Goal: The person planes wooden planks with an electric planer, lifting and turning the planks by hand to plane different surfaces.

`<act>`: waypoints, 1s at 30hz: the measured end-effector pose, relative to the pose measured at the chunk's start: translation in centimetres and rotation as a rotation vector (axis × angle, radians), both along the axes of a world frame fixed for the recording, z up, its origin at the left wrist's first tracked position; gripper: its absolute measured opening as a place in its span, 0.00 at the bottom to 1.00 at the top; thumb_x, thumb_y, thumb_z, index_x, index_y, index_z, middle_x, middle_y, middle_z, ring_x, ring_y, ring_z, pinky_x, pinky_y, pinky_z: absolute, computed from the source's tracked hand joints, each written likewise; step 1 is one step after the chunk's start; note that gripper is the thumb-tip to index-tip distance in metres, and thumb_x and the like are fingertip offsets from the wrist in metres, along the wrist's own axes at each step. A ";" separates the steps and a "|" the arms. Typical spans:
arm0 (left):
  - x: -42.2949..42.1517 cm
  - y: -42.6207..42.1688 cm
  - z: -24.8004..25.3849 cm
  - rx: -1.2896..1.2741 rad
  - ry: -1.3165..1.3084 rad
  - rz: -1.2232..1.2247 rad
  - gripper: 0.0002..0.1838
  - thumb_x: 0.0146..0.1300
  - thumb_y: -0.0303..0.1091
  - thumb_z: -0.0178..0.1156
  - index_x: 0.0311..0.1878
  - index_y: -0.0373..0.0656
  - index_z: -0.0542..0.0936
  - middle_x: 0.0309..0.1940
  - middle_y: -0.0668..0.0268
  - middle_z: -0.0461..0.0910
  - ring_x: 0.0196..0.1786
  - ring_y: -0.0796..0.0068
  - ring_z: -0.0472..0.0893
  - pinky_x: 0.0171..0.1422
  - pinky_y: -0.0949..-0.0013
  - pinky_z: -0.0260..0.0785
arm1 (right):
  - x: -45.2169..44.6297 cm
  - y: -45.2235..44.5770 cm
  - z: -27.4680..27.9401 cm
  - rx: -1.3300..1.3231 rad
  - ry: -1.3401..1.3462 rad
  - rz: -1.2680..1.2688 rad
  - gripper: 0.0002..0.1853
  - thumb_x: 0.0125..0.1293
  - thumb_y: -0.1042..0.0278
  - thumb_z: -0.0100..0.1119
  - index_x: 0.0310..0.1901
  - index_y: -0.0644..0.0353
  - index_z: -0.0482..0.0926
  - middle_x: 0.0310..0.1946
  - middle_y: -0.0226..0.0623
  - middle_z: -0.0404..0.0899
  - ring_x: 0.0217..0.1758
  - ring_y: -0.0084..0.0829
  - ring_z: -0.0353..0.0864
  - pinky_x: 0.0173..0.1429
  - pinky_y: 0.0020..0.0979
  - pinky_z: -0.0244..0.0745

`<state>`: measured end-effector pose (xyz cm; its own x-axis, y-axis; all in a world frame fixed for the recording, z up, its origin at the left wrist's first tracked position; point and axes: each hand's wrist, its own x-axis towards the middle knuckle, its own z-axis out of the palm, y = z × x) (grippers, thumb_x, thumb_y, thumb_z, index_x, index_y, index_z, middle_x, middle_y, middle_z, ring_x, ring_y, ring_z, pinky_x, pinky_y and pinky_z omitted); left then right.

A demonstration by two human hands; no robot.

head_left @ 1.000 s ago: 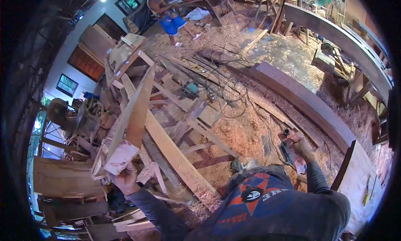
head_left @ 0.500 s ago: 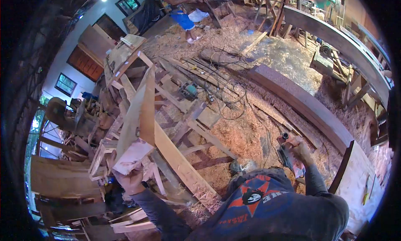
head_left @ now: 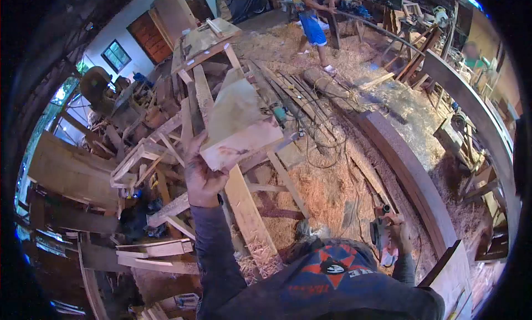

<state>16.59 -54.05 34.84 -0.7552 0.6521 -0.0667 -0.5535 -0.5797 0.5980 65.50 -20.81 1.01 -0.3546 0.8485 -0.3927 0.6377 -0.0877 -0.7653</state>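
Left hand [head_left: 204,178] grips one end of a thick pale wooden plank [head_left: 237,114], right hand [head_left: 401,237] an orange-and-grey handheld power tool [head_left: 381,231]; remotely, I judge one-handed support could let the plank roll.

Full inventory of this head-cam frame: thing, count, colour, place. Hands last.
Board: 1, pale, left of centre
Held tool: 1, reddish and dark, lower right
Plank: 1, pale, below board
Beam: 1, brown, right of centre
Green tool: 1, green, beyond board
Cables: uncountable, black, centre floor
Shavings: uncountable, tan, floor
Table: 1, tan top, upper left
Window: 1, dark frame, back wall
Offcuts: several, pale, lower left
Other people: at least 2, one in blue shorts, background
Remaining clutter: too blurred to count
Shirt: 1, dark with orange print, bottom
Left hand: 1, bare, gripping board
Right hand: 1, bare, on held tool
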 end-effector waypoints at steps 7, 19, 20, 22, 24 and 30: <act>0.3 4.2 1.6 0.050 0.031 -0.103 0.21 0.65 0.39 0.63 0.58 0.40 0.78 0.55 0.59 0.82 0.56 0.58 0.83 0.56 0.56 0.82 | 1.5 -1.7 1.8 0.106 0.033 0.011 0.08 0.59 0.64 0.64 0.36 0.57 0.88 0.22 0.33 0.81 0.23 0.27 0.81 0.29 0.31 0.76; 2.2 8.1 -3.5 0.035 0.456 0.092 0.13 0.61 0.33 0.64 0.49 0.43 0.78 0.48 0.62 0.82 0.52 0.60 0.82 0.57 0.50 0.78 | 6.4 -1.8 -1.6 0.468 -0.145 0.054 0.14 0.54 0.72 0.62 0.44 0.60 0.84 0.36 0.39 0.80 0.39 0.37 0.80 0.42 0.34 0.74; 0.6 7.9 -6.4 0.014 0.486 0.075 0.28 0.50 0.29 0.73 0.56 0.40 0.74 0.51 0.60 0.79 0.53 0.61 0.80 0.58 0.56 0.76 | 7.5 -1.8 -2.3 0.667 -0.252 0.269 0.10 0.61 0.69 0.57 0.42 0.60 0.84 0.38 0.43 0.81 0.42 0.41 0.81 0.45 0.37 0.75; -2.1 7.2 -11.5 -0.118 0.750 0.036 0.29 0.52 0.29 0.71 0.58 0.40 0.74 0.52 0.61 0.78 0.55 0.61 0.80 0.58 0.55 0.76 | 7.3 -2.5 -0.3 0.644 -0.176 0.200 0.08 0.65 0.67 0.59 0.41 0.57 0.84 0.37 0.43 0.82 0.40 0.42 0.82 0.42 0.37 0.75; 1.3 8.4 -8.4 -0.215 0.528 -0.151 0.16 0.67 0.35 0.59 0.56 0.43 0.77 0.50 0.64 0.80 0.54 0.61 0.81 0.58 0.47 0.78 | 5.9 -3.5 1.5 0.634 -0.089 0.119 0.07 0.68 0.64 0.60 0.40 0.55 0.84 0.36 0.43 0.82 0.38 0.43 0.84 0.39 0.36 0.76; -1.1 8.5 -31.2 -0.465 0.140 -0.387 0.25 0.68 0.48 0.60 0.58 0.37 0.75 0.54 0.58 0.79 0.56 0.53 0.81 0.60 0.47 0.76 | 6.4 -4.9 0.7 0.347 -0.106 -0.189 0.07 0.62 0.66 0.64 0.39 0.58 0.81 0.31 0.40 0.82 0.36 0.36 0.82 0.41 0.35 0.75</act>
<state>15.54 -45.55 3.69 -0.4915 0.8071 -0.3271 -0.5700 -0.0141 0.8215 71.90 -25.73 1.71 -0.1530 0.9834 -0.0973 0.7120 0.0415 -0.7009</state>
